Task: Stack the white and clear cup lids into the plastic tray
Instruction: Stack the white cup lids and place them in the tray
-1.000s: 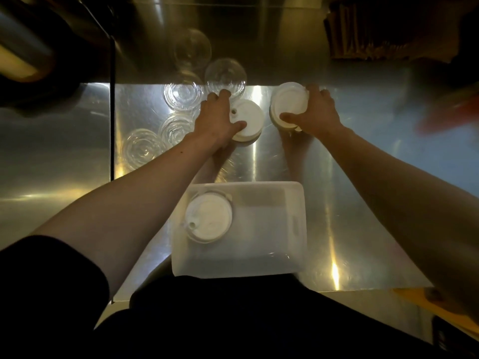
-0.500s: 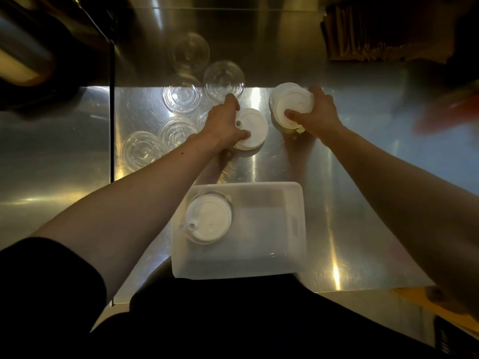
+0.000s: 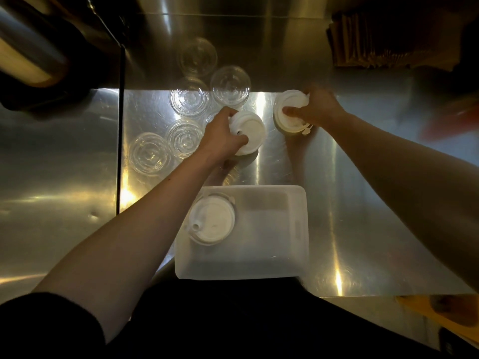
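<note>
A translucent plastic tray (image 3: 290, 229) sits at the near edge of the steel counter, with a stack of white lids (image 3: 211, 221) in its left end. My left hand (image 3: 220, 137) grips a white lid (image 3: 252, 132) just beyond the tray, lifted slightly and tilted. My right hand (image 3: 315, 107) holds a small stack of white lids (image 3: 287, 99) further right, thumb on top. Several clear lids lie to the left and behind, such as a clear lid (image 3: 149, 153) at the left and a clear lid (image 3: 230, 85) at the back.
The steel counter (image 3: 363, 203) has a dark vertical seam (image 3: 119, 151) on the left. A cylindrical metal container (image 3: 28, 53) stands at the far left. Brown paper items (image 3: 388, 40) are stacked at the back right. A blurred red object (image 3: 451, 120) lies at the right edge.
My left hand has drawn its white lid a little toward the tray and tilted it. My right hand has shifted its grip on the white lid stack, which stays in place.
</note>
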Demonstrator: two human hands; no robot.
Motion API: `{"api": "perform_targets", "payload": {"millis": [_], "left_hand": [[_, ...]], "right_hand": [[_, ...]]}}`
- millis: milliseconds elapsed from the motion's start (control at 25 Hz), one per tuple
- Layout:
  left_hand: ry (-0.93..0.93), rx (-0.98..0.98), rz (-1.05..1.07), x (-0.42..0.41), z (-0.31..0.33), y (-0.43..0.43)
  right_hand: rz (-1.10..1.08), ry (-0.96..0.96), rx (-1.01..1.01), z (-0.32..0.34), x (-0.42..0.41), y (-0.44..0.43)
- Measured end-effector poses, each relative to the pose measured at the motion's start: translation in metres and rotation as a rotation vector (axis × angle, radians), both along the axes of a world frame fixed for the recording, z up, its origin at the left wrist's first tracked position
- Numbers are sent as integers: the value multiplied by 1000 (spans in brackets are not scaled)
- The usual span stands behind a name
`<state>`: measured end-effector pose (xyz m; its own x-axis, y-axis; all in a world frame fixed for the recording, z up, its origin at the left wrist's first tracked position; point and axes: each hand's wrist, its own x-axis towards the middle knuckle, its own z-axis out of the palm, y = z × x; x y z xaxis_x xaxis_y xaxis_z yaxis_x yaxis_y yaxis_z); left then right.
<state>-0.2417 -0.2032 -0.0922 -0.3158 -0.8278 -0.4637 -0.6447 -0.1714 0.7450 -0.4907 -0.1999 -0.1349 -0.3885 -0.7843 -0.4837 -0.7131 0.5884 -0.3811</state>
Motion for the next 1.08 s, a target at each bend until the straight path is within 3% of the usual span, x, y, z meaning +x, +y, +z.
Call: {"api": "perform_targets", "payload": {"millis": [360,640,800,1080], "left_hand": [[176,94,357,22,0,19],[526,368,657,32,20,31],[629,402,726,38,34,38],[753,340,692,51,73,61]], "right_hand": [[-152,-62,-53,-3,25,26],[-601,-497,-187,10,43,56],[-830,-754,-288,45,51,74],[-846,-913,-526,108,76,111]]}}
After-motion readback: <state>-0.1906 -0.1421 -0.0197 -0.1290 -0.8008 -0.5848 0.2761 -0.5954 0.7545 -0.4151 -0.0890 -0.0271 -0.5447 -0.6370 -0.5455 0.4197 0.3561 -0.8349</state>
